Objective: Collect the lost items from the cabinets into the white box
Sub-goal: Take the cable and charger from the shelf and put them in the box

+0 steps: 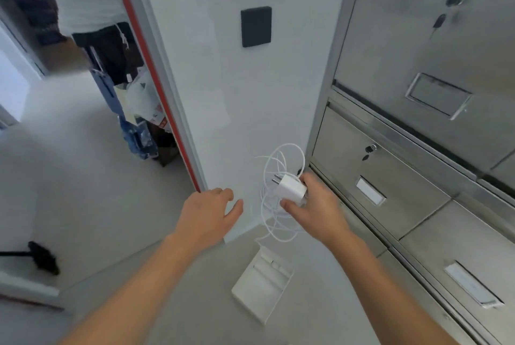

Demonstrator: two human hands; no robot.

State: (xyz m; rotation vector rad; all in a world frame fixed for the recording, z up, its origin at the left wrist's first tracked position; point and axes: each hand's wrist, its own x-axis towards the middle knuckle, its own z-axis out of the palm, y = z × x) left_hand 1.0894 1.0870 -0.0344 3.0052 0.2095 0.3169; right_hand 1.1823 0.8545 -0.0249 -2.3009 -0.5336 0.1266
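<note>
White box on floor beside steel cabinets

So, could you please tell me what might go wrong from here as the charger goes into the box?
The right hand grips only the white charger; its cable hangs in loose loops, so it may snag or spill over the rim of the white box on the floor. The box already holds something small, so there may be little room.

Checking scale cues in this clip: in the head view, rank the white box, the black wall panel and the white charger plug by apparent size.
1. white box, on the floor
2. black wall panel
3. white charger plug, in the right hand; smallest even though it is nearest the camera.
</note>
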